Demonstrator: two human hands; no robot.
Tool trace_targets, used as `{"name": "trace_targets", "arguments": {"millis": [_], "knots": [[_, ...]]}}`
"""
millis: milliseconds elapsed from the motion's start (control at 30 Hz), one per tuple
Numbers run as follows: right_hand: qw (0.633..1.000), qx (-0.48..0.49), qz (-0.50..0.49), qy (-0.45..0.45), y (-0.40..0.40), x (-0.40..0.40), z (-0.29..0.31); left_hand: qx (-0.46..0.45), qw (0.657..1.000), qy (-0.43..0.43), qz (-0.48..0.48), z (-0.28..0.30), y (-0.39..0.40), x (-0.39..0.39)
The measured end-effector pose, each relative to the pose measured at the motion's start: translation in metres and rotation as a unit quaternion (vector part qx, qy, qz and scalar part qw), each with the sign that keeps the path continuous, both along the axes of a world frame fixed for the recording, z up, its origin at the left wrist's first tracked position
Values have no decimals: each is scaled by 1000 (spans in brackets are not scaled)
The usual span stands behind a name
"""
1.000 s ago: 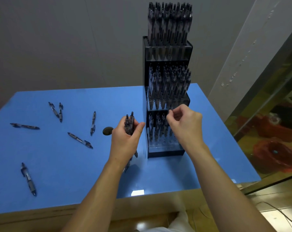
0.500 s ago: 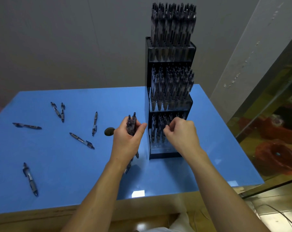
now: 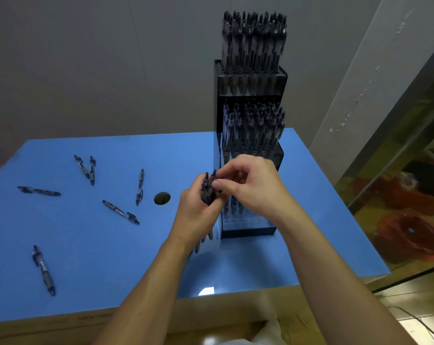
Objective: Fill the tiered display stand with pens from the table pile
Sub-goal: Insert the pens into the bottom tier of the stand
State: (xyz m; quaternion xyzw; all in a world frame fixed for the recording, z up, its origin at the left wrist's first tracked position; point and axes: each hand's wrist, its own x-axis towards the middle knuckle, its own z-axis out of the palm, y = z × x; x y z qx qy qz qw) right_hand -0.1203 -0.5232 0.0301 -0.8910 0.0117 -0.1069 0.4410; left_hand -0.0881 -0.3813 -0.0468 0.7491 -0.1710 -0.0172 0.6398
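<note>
Centre of frame: left hand wrapped around a bundle of dark retractable pens, clicker ends poking up above the fingers, tips just visible below the wrist, middle of the bundle hidden inside the fist. Right hand meeting it from the right, thumb and forefinger curled onto the top of one pen in that bundle, apparently pinching it; exact contact hard to make out against the dark pens. Behind both hands, centre right: tall black three-tier display stand on the glossy blue tabletop, top and middle tiers packed with upright pens, lowest tier largely covered by the right hand, only a few pens and a clear front wall showing beneath it, so its fill level not readable. Left half of frame: loose dark pens scattered on the blue surface, well apart from one another, namely a touching pair at upper left, one at far left, one just left of a round dark hole in the table, one below that, one at lower left. Markings on the pens too small to read. Both forearms cut off by the bottom edge. Right edge: blurred reddish shapes behind a reflective panel, not identifiable.
</note>
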Motion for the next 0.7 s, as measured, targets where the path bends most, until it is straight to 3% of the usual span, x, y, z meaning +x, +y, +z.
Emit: {"name": "trace_targets", "arguments": {"millis": [167, 333, 467, 600, 700], "knots": [[999, -33, 16, 8, 1, -1, 2, 11, 1000, -11, -11, 3, 1, 0], [999, 33, -21, -38, 1, -2, 8, 3, 1000, 3, -11, 6, 0, 2], [991, 111, -56, -54, -5, -3, 10, 0, 1000, 5, -6, 4, 2, 5], [959, 264, -64, -85, -14, -6, 22, -1, 1000, 16, 6, -2, 6, 9], [943, 294, -98, -121, -28, -8, 30, -18, 999, 33, 7, -5, 9, 11]]}}
